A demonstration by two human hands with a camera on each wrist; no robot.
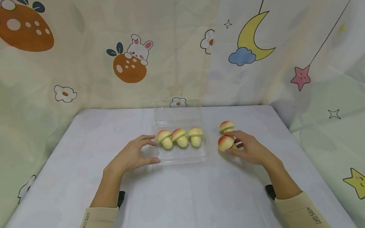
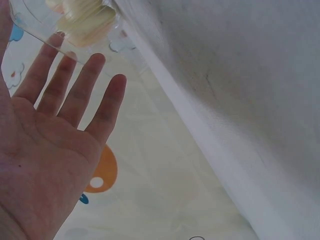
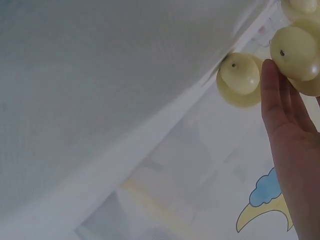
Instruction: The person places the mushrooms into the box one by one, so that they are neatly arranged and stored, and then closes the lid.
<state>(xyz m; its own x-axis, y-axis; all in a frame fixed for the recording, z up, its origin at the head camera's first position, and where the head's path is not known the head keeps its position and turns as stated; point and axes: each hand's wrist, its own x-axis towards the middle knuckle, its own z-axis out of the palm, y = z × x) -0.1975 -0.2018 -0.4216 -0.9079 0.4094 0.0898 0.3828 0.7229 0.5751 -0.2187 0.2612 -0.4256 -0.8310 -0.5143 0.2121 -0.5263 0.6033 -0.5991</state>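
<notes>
A clear plastic box (image 1: 184, 156) holds three mushroom-shaped pieces, such as the toy mushroom (image 1: 181, 138) in its middle, with pale yellow stems and reddish-yellow caps. My left hand (image 1: 135, 154) is at the box's left edge, its fingers and thumb spread apart; in the left wrist view the fingertips of this hand (image 2: 60, 130) come up to the clear wall. To the right of the box my right hand (image 1: 249, 148) pinches a toy mushroom (image 1: 225, 143) between thumb and fingers. Just behind it stands another toy mushroom (image 1: 226, 125), also visible in the right wrist view.
The box's transparent lid (image 1: 178, 115) lies folded back behind it. A white cloth covers the table (image 1: 174, 200). Printed curtains (image 1: 179, 52) with bunnies, stars and a moon hang close behind the table and at both sides.
</notes>
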